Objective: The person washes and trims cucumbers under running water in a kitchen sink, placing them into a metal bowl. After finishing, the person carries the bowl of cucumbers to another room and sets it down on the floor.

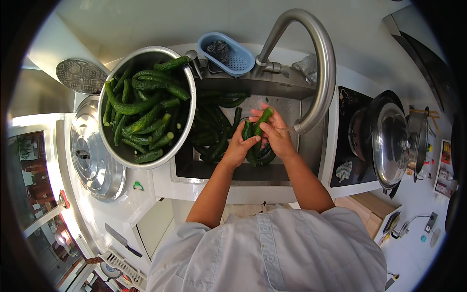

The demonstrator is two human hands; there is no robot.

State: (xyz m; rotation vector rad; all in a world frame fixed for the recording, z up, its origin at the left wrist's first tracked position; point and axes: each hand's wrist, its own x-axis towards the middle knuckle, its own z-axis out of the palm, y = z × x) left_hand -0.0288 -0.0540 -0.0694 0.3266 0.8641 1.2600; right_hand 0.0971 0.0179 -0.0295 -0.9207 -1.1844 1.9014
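Observation:
Over the stainless steel sink (pixel 312 153), my left hand (pixel 235 148) grips a green cucumber (pixel 247 130), its thumb laid across the skin. My right hand (pixel 280 138) is closed around a second cucumber (pixel 265 116), right beside the first. Their lower ends are partly hidden by my fingers and thumbs. A thin stream of water seems to run from the faucet (pixel 330 73) spout towards my right hand. More cucumbers (pixel 211 127) lie in the left part of the sink, in shadow. To the left, a large steel pot (pixel 193 109) holds many cucumbers (pixel 146 106), some with cut ends.
Behind the sink sits a blue strainer basket (pixel 242 64) with a steel wool scrubber (pixel 218 51). A metal lid (pixel 95 157), green peeler (pixel 138 186) and cleaver (pixel 122 239) lie on the left counter. Right of the sink, a lidded wok (pixel 390 142) stands on the black cooktop (pixel 346 153).

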